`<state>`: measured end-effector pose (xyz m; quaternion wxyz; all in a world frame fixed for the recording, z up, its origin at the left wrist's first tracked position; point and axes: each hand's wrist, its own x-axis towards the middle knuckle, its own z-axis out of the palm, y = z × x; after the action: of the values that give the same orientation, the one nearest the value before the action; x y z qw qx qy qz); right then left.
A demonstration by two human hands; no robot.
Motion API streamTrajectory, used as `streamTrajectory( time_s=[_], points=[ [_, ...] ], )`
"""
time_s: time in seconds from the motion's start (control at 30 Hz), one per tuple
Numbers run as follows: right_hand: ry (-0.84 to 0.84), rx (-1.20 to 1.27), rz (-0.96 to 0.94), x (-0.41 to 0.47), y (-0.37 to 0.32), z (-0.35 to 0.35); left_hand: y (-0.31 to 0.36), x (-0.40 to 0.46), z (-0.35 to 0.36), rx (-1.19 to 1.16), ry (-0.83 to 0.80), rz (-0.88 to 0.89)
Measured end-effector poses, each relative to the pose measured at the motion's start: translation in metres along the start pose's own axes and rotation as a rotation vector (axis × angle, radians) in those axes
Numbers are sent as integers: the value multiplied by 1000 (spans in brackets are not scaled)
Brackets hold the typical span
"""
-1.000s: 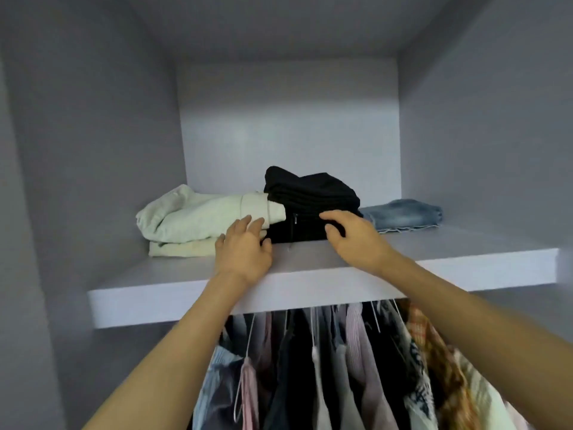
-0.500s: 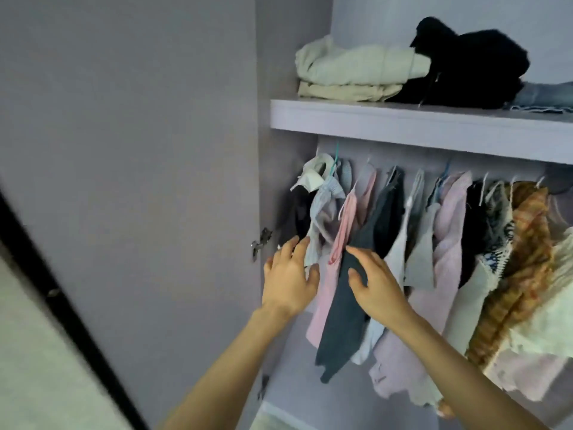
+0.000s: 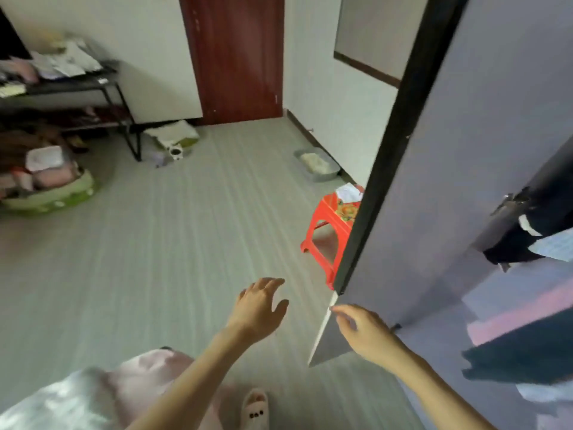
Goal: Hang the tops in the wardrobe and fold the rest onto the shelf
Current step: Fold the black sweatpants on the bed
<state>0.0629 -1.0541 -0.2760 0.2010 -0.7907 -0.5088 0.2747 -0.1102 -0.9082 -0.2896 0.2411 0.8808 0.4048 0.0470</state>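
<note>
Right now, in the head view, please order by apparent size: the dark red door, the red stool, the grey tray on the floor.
1. dark red door
2. red stool, partly hidden by the wardrobe door
3. grey tray

Stool is nearer, so true sizes stay unsure.

Left hand [image 3: 259, 308] and right hand [image 3: 362, 332] outstretched (fingers loose).

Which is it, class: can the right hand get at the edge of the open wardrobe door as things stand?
Probably yes. The right hand, open and holding nothing, already has its fingertips at the lower edge of the wardrobe door, and nothing lies between them.

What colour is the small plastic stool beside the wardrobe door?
Red stool, seen in the head view.
</note>
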Motion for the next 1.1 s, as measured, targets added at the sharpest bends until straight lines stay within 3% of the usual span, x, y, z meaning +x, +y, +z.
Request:
streamTrajectory(
  time_s=[0.27,0.5,1.1],
  points=[
    [-181,-25,-336,183,-169,74,-176,36,-99,-101,217,-352],
    [-418,-79,-448,324,-324,129,-307,60,-205,-117,371,-557],
    [-693,-265,-866,591,-637,266,-568,121,-350,-278,809,-1016]
  ],
)
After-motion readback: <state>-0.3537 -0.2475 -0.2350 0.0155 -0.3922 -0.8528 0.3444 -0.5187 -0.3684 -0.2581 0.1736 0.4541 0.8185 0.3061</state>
